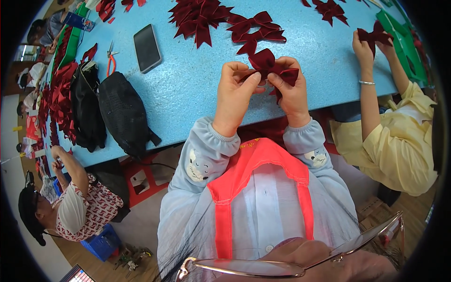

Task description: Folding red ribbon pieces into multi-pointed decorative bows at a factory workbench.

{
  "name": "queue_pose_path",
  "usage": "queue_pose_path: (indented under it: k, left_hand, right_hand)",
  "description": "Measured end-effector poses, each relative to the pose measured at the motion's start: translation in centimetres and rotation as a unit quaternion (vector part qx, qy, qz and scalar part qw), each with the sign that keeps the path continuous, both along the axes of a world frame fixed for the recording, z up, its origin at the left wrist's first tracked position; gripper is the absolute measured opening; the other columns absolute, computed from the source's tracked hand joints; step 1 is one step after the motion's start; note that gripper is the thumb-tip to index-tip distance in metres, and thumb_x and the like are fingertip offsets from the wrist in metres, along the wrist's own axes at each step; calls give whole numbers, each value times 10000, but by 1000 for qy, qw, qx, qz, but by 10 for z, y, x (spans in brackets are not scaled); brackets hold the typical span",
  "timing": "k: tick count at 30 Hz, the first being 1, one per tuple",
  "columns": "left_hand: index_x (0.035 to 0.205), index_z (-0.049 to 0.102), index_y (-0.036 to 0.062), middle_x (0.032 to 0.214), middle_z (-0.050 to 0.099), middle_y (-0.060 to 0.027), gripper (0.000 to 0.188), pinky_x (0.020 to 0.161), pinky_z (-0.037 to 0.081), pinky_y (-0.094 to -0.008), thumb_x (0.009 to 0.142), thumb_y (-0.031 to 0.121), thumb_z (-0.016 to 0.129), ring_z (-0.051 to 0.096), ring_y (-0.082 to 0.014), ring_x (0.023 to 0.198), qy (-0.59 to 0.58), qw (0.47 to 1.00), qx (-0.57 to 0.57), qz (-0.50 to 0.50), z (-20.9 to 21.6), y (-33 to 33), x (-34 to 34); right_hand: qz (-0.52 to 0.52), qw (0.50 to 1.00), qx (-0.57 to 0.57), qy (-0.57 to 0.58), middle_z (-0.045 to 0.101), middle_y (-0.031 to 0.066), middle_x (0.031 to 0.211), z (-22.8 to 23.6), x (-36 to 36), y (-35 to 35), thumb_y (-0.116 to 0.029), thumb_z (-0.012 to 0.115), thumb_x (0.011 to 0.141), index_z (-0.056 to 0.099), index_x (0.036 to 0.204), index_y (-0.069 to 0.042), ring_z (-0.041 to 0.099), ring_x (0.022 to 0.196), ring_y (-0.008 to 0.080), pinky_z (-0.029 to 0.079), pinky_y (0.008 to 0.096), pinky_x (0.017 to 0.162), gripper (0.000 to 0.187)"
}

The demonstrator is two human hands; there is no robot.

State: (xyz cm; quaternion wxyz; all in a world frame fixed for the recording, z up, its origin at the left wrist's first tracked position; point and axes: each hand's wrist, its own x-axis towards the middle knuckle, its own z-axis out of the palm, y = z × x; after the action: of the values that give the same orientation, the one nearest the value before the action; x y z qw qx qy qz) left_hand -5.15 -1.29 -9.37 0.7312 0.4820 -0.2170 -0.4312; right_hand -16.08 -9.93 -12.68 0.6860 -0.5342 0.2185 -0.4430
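Observation:
A dark red velvet bow is held up over the near edge of the blue table. My left hand pinches its left side, thumb pressed near the middle. On the other side my right hand grips the right loop between thumb and fingers. One tail of the bow hangs below my right thumb. Just beyond my hands lie more velvet bows, and a larger heap of bows spreads at the far middle of the table.
A phone, orange-handled pliers and a black bag lie to the left. Beside them is a dark pouch. A co-worker's hands hold another bow at the right, near a green tray. Another person sits at the left.

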Motion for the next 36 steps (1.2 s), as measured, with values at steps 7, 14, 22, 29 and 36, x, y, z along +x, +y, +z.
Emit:
queue_pose_path:
  k: [7, 14, 22, 29, 36]
  left_hand:
    - [1012, 546, -26, 889, 607, -77, 185, 627, 533, -269, 876, 98, 554, 605, -142, 744, 102, 992, 44, -52, 4, 5, 9]
    - [965, 564, -26, 908, 617, -80, 157, 596, 521, -262, 879, 104, 553, 608, -143, 733, 62, 997, 47, -25, 1, 4, 3]
    - [960, 564, -18, 854, 622, -75, 143, 565, 510, -251, 852, 75, 563, 608, -133, 681, -10, 999, 33, 30, 0, 5, 3]
    - [959, 560, -15, 847, 631, -77, 143, 582, 505, -242, 818, 9, 564, 602, -108, 678, -164, 983, 21, 84, -1, 8, -6]
    - [1051, 524, 8, 949, 625, -79, 264, 658, 486, -232, 803, -84, 517, 596, -102, 777, -228, 965, -83, 101, -10, 13, -10]
  right_hand:
    - [35, 995, -81, 54, 573, 41, 1008, 2, -3, 0, 42, 663, 746, 507, 1096, -21, 556, 937, 122, 456, 236, 751, 388]
    - [48, 993, -100, 50, 567, 73, 1112, 19, -2, 6, 64, 621, 753, 510, 1141, -5, 541, 1003, 144, 428, 265, 870, 409]
    - [76, 997, -12, -24, 555, 85, 1129, 9, -3, 4, 59, 563, 791, 529, 1131, -11, 537, 1004, 147, 430, 248, 842, 349]
    - [0, 980, -197, 10, 559, 70, 1005, 9, -2, 5, 74, 550, 790, 548, 1073, -19, 536, 931, 141, 435, 253, 803, 298]
    - [-69, 942, -329, 26, 560, 82, 955, 7, -3, 5, 95, 536, 783, 557, 999, -31, 532, 879, 157, 438, 255, 774, 251]
